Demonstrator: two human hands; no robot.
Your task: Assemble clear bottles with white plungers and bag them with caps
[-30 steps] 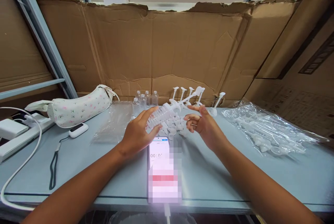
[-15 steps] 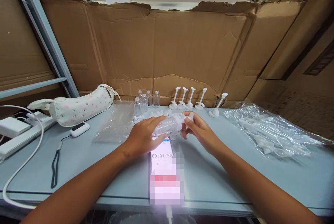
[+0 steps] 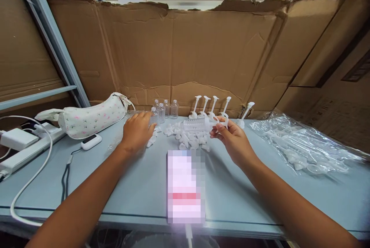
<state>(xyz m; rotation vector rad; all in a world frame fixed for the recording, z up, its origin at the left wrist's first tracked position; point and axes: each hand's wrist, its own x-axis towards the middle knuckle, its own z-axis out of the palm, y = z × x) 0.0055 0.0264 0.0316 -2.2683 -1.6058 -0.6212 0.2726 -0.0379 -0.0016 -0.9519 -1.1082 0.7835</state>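
My right hand (image 3: 231,136) grips the white end of a clear ribbed plastic cylinder (image 3: 195,125), which points left above the surface. My left hand (image 3: 138,130) is empty, its fingers apart, at the left of a group of several small clear bottles (image 3: 174,109); the nearest bottle is close to its fingertips. Between the hands lies a loose heap of small white plastic caps or fittings (image 3: 185,140). Behind the right hand stand several white plunger-like pieces (image 3: 214,105) with round bases and T-shaped tops, leaning slightly.
A phone (image 3: 185,186) with a cable lies at the front. On the right is a clear bag (image 3: 306,148) of plastic parts. At left are a patterned pouch (image 3: 89,121), a small white device (image 3: 91,142) and a power strip (image 3: 31,151). Cardboard (image 3: 179,55) walls the back.
My left hand has let go of the ribbed cylinder and moved left toward the bottles. My right hand still holds the cylinder, now slightly farther right.
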